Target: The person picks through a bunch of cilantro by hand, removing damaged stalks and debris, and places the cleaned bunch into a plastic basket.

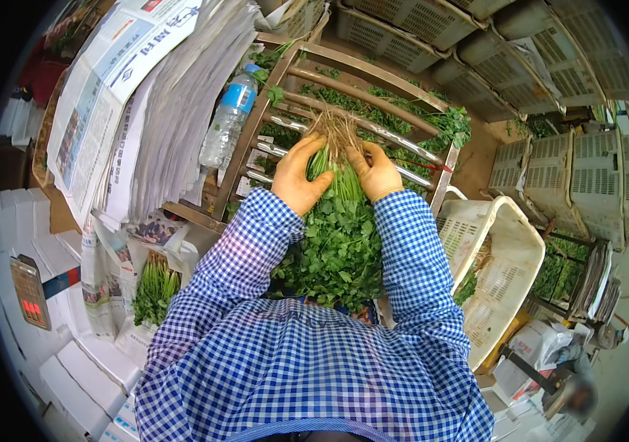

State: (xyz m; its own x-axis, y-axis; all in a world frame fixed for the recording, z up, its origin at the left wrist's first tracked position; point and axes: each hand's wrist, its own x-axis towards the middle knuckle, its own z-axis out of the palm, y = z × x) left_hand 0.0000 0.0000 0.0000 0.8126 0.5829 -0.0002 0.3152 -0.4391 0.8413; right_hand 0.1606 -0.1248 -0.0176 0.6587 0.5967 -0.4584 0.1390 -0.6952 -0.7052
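A big bunch of coriander [340, 239] lies in front of me, leaves toward my body and brown stringy roots toward the far side. My left hand [300, 175] cups its left edge, thumb across the green stems and fingers up by the roots. On the opposite edge, my right hand [375, 171] is curled round the root end. Both hands press the bunch between them, over a brown metal rack [373, 77] with several bars, some shiny. Loose green sprigs show between the bars. The undersides of the stems are hidden.
A tall stack of newspapers [174, 103] stands at left, beside a clear plastic bottle [227, 121] with a blue label. A paper-wrapped green bunch [156, 291] and a digital display [30, 292] are lower left. A cream plastic crate [506, 272] stands at right; stacked crates [594, 184] line the far right.
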